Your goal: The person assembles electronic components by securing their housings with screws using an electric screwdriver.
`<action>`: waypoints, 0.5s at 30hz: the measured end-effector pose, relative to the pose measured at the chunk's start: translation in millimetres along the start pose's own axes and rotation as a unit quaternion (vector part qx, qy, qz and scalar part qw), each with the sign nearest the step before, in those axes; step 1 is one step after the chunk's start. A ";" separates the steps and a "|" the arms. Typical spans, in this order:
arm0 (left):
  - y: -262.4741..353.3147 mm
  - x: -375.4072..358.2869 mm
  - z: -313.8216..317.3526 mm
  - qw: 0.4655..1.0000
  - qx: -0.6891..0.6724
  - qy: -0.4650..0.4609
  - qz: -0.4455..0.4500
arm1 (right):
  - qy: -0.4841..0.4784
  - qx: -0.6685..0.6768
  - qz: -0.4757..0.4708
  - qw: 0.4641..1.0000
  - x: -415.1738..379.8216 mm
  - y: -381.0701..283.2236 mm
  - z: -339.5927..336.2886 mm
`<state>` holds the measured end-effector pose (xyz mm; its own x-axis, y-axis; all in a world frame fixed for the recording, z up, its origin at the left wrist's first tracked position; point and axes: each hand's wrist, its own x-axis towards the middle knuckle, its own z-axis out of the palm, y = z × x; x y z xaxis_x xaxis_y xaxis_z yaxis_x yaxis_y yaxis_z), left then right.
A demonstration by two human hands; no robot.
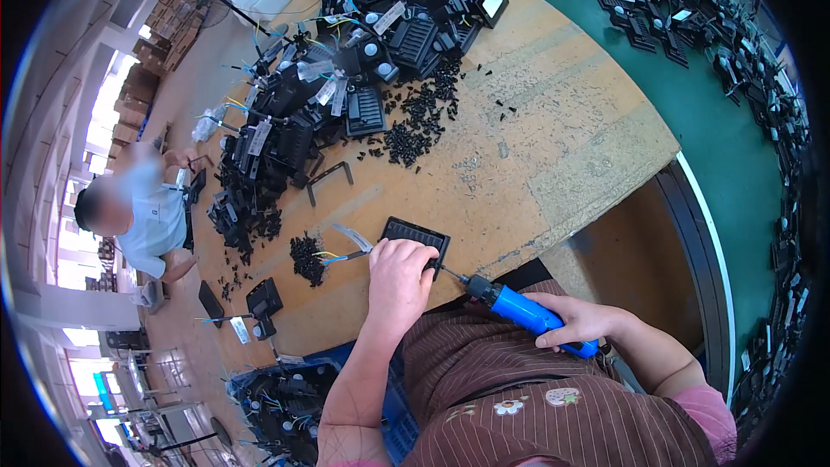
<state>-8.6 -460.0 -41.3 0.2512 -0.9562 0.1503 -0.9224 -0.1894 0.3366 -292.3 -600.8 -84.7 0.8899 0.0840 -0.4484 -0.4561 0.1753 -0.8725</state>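
Observation:
My left hand (400, 281) is closed over a black finned light housing (415, 232) on the wooden table, with its wires and a white tag coming out to the left. A blue electric screwdriver (526, 308) is gripped in my right hand (577, 322), its body slanting up and left. Its bit reaches the near right edge of the housing, close to my left fingers. Whether a screw is on the tip is too small to tell. Just left of the housing lies a small heap of black screws (307, 260).
A large pile of black light units (285, 134) covers the table's far left side, beside a spread of black screws (415, 121). A black bracket (330, 180) lies nearer. A blue crate (285, 406) stands below left. A green conveyor (596, 43) with units curves along the right. A co-worker (143, 212) sits at left.

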 end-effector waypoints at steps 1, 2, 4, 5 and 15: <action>0.1 0.9 -0.5 1.000 -0.003 0.000 0.005 | -0.001 0.012 0.004 1.000 0.5 1.2 -0.1; 0.0 1.8 -0.6 1.000 -0.006 0.000 0.010 | -0.001 0.025 0.008 1.000 1.4 3.4 0.0; -1.8 3.9 -0.7 1.000 -0.014 -0.013 0.017 | -0.002 0.038 0.011 0.999 2.9 6.9 0.2; -2.7 4.2 -1.0 0.999 -0.018 -0.019 0.020 | -0.003 0.039 0.009 0.999 3.7 8.1 0.2; -4.1 7.5 -6.2 0.997 -0.027 -0.062 0.027 | 0.004 0.121 -0.036 0.992 8.1 30.7 10.1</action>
<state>-1.1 -465.0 -35.8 0.1596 -0.9857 0.0544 -0.9159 -0.1273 0.3808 -299.0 -584.8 -113.2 0.9197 0.0553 -0.3887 -0.3758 0.4106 -0.8308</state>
